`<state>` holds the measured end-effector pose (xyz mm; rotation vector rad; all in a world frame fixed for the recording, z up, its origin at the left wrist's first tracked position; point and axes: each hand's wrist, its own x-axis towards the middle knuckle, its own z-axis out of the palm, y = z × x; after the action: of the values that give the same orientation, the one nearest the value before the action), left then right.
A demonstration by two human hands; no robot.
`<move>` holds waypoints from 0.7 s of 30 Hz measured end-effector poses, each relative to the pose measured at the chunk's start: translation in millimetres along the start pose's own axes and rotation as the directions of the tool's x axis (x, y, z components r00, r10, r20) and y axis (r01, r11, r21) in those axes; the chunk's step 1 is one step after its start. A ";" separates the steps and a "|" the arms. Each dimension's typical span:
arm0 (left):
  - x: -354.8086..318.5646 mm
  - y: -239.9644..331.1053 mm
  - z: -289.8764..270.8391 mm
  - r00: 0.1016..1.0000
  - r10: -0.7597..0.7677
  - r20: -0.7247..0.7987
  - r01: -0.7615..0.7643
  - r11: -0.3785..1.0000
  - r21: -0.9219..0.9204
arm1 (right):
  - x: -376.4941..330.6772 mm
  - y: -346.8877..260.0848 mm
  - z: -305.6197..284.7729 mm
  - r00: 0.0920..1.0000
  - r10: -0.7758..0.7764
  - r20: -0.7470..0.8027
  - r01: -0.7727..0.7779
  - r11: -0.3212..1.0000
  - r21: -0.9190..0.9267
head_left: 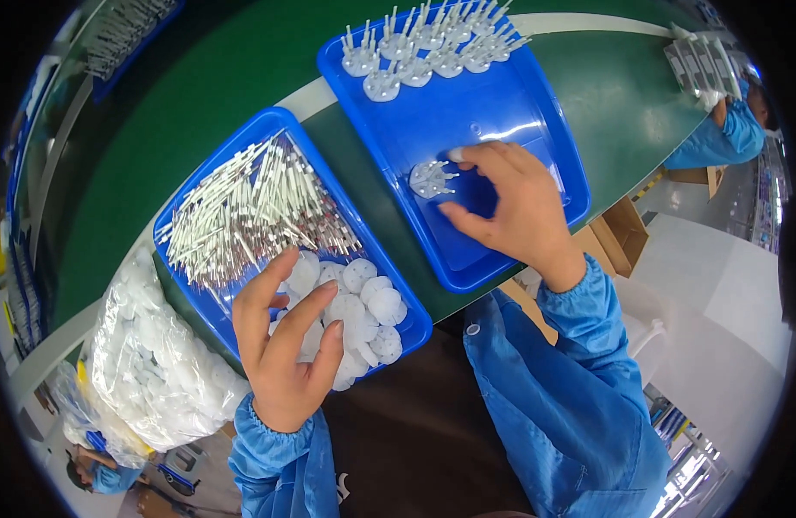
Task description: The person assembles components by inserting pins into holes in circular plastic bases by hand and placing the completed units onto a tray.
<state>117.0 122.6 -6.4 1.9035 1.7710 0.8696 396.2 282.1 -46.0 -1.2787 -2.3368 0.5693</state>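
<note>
My left hand (281, 371) is over the near end of a blue tray (420, 321), its fingers spread and nothing visible between them. Under and beside the fingers lie several round, translucent white discs (383, 306). White sticks with dark ends (251, 207) fill the far end of that tray. Over the second blue tray (493, 121), my right hand (532, 211) has thumb and index finger apart, with a white covering on one fingertip. Between them, on the tray floor, a clear disc with short prongs (431, 180) lies apart from the fingers.
Rows of discs with upright sticks (445, 59) stand at the second tray's far end. A clear bag of white pieces (152, 371) leans at the green table's left edge. A co-worker's blue sleeve (726, 138) is at far right; cardboard boxes (618, 233) sit below.
</note>
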 end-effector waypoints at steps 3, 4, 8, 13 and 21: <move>0.9 3.2 -0.8 1.000 0.004 0.015 -0.004 1.000 -0.002 | 12.4 1.2 11.3 0.998 -0.045 0.046 0.048 0.997 -0.059; 0.4 3.2 -1.6 1.000 0.009 0.014 -0.009 1.000 -0.002 | 15.6 3.4 14.6 0.994 -0.098 0.055 0.103 0.991 -0.083; -7.1 -0.5 -5.7 1.000 -0.029 0.010 0.029 0.999 -0.027 | 18.5 20.7 12.0 0.981 -0.106 0.164 0.082 0.986 0.147; -14.2 -7.3 -8.7 0.996 -0.084 0.002 0.084 0.994 -0.065 | 3.5 12.8 9.3 0.999 0.047 -0.015 -0.043 0.977 0.210; -19.2 -16.8 -12.8 0.997 -0.076 0.000 0.075 0.990 -0.117 | 6.9 -4.2 23.7 0.983 0.105 -0.148 -0.111 0.993 -0.034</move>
<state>95.9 104.1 -11.5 1.7504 1.7426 0.9302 377.2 282.3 -62.3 -1.4238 -2.1811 0.4459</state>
